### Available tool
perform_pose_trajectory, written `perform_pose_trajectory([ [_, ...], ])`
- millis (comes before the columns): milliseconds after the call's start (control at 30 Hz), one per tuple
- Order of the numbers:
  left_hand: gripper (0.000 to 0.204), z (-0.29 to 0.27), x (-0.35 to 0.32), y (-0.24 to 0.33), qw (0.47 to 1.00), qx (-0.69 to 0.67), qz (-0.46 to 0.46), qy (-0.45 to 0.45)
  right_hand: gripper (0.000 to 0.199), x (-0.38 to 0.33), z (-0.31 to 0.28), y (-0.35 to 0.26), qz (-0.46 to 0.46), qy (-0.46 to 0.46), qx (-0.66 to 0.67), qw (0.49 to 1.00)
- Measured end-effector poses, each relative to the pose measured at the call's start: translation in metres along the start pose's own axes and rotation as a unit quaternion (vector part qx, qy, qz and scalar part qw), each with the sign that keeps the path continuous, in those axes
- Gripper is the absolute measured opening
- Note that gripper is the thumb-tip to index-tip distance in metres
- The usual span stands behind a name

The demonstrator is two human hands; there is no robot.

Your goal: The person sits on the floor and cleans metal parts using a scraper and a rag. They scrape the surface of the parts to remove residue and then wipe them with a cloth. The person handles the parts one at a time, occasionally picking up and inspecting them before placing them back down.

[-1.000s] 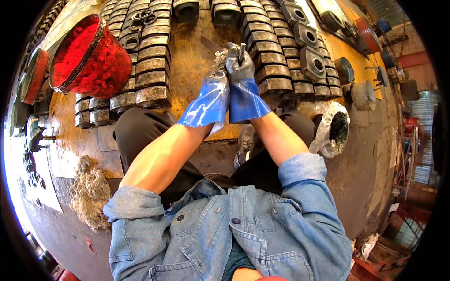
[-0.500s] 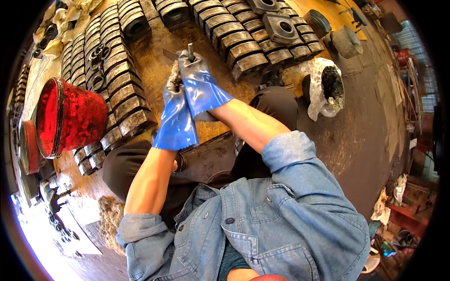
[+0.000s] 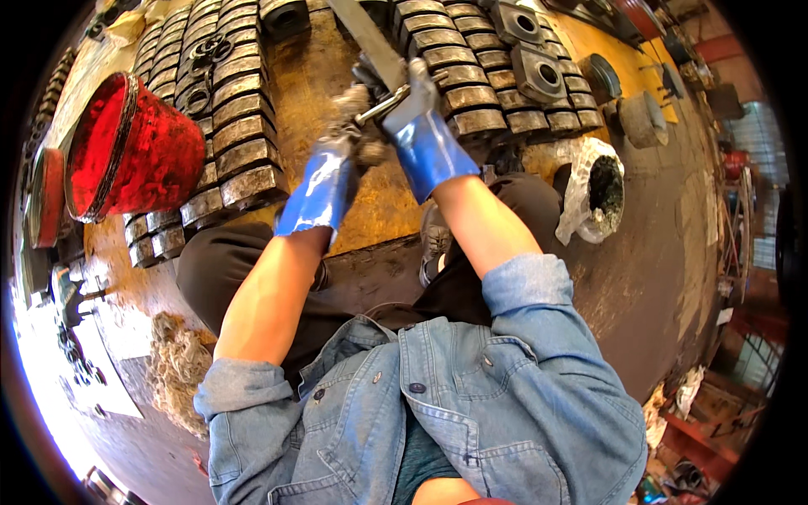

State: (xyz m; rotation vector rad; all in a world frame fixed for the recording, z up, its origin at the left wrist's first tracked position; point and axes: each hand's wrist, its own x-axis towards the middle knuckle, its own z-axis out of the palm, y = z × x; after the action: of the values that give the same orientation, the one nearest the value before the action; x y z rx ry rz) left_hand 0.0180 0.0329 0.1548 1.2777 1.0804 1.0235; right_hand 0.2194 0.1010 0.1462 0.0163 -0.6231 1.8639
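My right hand (image 3: 414, 99), in a blue glove with a grey, dirty palm, is closed on a flat metal bar (image 3: 370, 42) that points up and away to the left. A thin metal rod (image 3: 383, 107) runs from this hand's fingers towards my left. My left hand (image 3: 343, 126), gloved in blue and heavily soiled, is close beside the rod's near end. Motion smears its fingers, so I cannot make out its grip. Both hands are above the yellowish worktop (image 3: 307, 93), between rows of curved metal blocks (image 3: 244, 126) and more such blocks (image 3: 471, 97).
A red bucket (image 3: 160, 160) lies tilted at the left. Black rings (image 3: 210, 52) rest on the left blocks; square blocks with round holes (image 3: 539, 74) sit on the right ones. A plastic-lined container (image 3: 589, 189) stands right of my knee, and a fibre bundle (image 3: 178, 370) lies lower left.
My hands have moved apart, the right one going rightwards. The flat bar, mostly hidden before, now extends far forward. The rod has swung from upright to slanting between the hands.
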Motion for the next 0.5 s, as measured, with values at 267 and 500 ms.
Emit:
perform_pose_trajectory([
  [267,0.034,0.019,-0.002,0.019,0.973,0.166,0.133,-0.086,0.051,-0.021,0.103,0.026,-0.105,0.257,-0.613,0.740],
  [500,0.031,0.016,0.019,0.026,0.873,0.400,0.181,-0.213,0.045,-0.017,0.081,0.040,-0.104,0.298,-0.610,0.726],
])
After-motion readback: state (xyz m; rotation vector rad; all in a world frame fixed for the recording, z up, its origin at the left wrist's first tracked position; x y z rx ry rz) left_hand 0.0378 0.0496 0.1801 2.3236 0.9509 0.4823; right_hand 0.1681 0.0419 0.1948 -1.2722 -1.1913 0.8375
